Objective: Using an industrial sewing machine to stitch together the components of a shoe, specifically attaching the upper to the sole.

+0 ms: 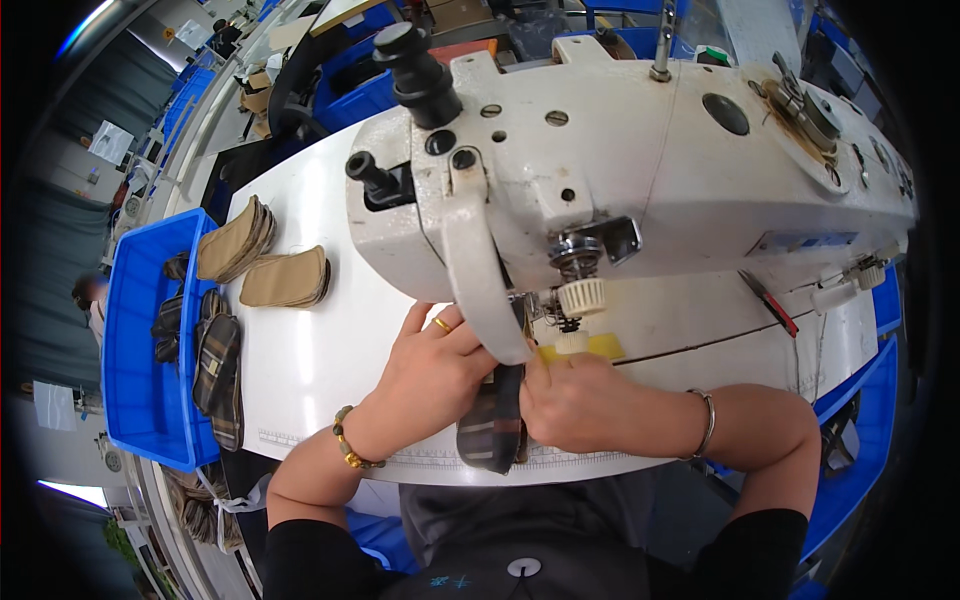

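A dark plaid fabric piece (490,428) with a rounded end lies under the head of a white sewing machine (620,150). My left hand (432,368) grips its left edge, fingers bent and partly hidden behind the machine's curved white lever (478,270). On the other edge, my right hand (580,400) is closed with thumb and fingers pinching the cloth close to the needle area. The needle and presser foot are mostly hidden by the lever and my fingers. Beside my right fingers, a yellow piece (605,347) sits on the machine bed.
Tan fabric pieces (285,278) lie stacked on the white table (310,370) at left. Plaid pieces (218,370) rest by a blue bin (150,400). Red-and-black snips (770,304) lie right of the machine head. Another blue bin (868,440) stands at right; a person (97,308) is far left.
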Motion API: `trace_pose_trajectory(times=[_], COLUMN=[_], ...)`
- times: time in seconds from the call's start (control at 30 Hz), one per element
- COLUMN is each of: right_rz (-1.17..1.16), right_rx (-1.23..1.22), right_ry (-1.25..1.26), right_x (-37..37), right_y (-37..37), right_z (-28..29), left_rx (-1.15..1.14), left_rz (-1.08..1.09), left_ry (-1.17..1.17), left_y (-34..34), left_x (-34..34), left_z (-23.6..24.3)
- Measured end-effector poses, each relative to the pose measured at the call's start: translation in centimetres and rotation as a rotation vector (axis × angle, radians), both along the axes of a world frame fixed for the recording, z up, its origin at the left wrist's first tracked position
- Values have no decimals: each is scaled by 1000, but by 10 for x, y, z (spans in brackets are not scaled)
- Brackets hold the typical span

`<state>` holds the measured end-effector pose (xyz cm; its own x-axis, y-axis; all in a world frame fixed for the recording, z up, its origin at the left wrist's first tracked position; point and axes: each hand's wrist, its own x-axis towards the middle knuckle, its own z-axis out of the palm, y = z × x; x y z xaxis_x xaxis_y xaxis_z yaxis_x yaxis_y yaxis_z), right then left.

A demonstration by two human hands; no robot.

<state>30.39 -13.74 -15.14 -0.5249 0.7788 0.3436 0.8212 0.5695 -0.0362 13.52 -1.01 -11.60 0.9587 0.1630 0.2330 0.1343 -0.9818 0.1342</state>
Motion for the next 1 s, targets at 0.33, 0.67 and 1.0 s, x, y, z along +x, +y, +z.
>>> trace_pose_trajectory(times=[0.33, 0.67, 1.0], right_rz=[-52, -133, -130], right_rx=[-43, 111, 90], right_ry=[-81, 3, 21], right_x=[-6, -8, -8], right_y=[-5, 2, 0], right_z=[0, -10, -10], left_rx=[46, 29, -168], left_rz=[4, 20, 54], left_ry=[155, 140, 314], left_y=[0, 11, -27], left_x=[-5, -1, -19], left_z=[6, -3, 27])
